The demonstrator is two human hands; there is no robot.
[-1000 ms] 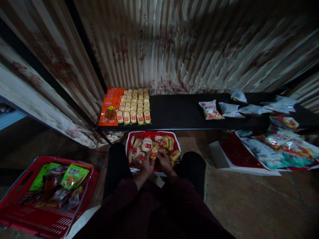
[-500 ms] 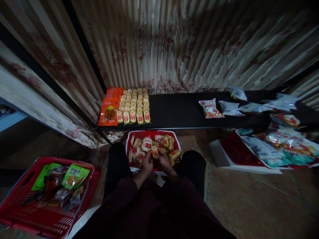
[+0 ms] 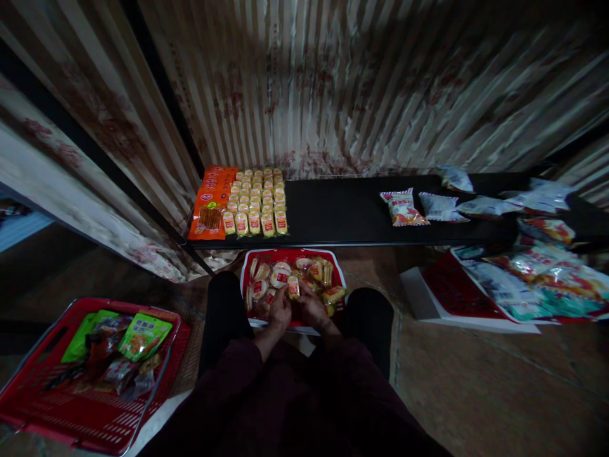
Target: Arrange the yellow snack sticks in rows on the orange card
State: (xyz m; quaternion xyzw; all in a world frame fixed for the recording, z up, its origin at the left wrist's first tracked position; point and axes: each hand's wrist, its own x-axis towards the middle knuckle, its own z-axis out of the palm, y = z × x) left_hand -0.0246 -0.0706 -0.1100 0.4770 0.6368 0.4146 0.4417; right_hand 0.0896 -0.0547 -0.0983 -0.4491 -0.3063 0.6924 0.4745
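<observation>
Between my fingertips is a small yellow packaged snack (image 3: 294, 287) with a red and white label, upright above a red basket. My left hand (image 3: 280, 309) pinches its left side, and my right hand (image 3: 312, 308) holds its right side. The red basket (image 3: 244, 276) with a white rim stands between my knees and holds round and yellow wrapped snacks. Beyond it, on the black shelf (image 3: 333, 212), rows of similar yellow packs (image 3: 254, 203) stand close together. Orange packets (image 3: 207, 206) lie overlapped along their left side.
White and red puffed bags (image 3: 404, 207) lie on the shelf's right part. A second basket (image 3: 440, 289) full of bags is at the right. At the lower left, a red basket (image 3: 42, 412) holds green bags. Black posts (image 3: 162, 95) rise at the left.
The yellow snack in my hands has moved slightly left and up and looks more upright. Both hands have shifted a little. The shelf goods have not changed.
</observation>
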